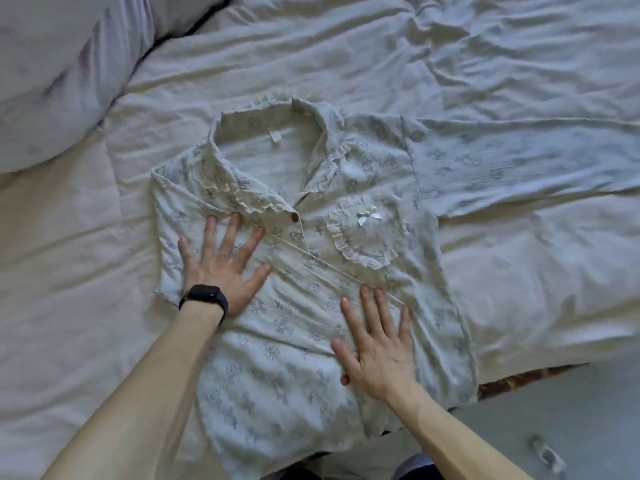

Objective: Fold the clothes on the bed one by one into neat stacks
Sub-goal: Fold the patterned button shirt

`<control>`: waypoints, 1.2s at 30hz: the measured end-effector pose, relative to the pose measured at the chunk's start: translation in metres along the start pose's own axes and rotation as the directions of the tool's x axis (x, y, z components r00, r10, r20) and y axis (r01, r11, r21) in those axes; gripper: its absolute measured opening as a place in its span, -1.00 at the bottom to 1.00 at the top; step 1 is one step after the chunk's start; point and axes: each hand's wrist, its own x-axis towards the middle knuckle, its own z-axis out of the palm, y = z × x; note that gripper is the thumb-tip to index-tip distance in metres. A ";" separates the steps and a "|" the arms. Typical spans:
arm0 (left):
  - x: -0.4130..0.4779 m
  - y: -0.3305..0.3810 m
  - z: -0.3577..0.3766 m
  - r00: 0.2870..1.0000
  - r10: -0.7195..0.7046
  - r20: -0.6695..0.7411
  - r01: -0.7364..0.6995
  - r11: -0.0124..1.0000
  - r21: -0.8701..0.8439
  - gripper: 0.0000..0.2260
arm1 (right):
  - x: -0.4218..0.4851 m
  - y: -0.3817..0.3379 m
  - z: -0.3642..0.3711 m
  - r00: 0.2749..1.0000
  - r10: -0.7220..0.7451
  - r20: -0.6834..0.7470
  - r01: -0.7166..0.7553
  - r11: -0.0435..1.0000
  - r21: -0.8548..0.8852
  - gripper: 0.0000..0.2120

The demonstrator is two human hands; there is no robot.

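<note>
A pale printed pyjama shirt [311, 271] with a lace collar, brown buttons and a frilled chest pocket with a small bow lies front up on the bed. Its left side is folded in over the body, while the right sleeve [519, 168] stretches out flat to the right. My left hand [221, 261], with a black band on the wrist, presses flat on the shirt's folded left part, fingers spread. My right hand [377, 344] lies flat on the lower front near the button line, fingers straight.
A rumpled whitish quilt [346, 46] covers the bed. A large pillow [59, 74] sits at the top left. The bed's near edge [519, 379] runs at the lower right, with grey floor and a small object [547, 453] beyond it.
</note>
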 end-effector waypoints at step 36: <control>0.154 0.485 -0.169 0.962 0.239 -0.129 -0.270 0.899 -0.344 -0.28 | 0.126 0.467 -0.240 0.693 0.700 0.173 0.028 -0.266 0.964 -0.86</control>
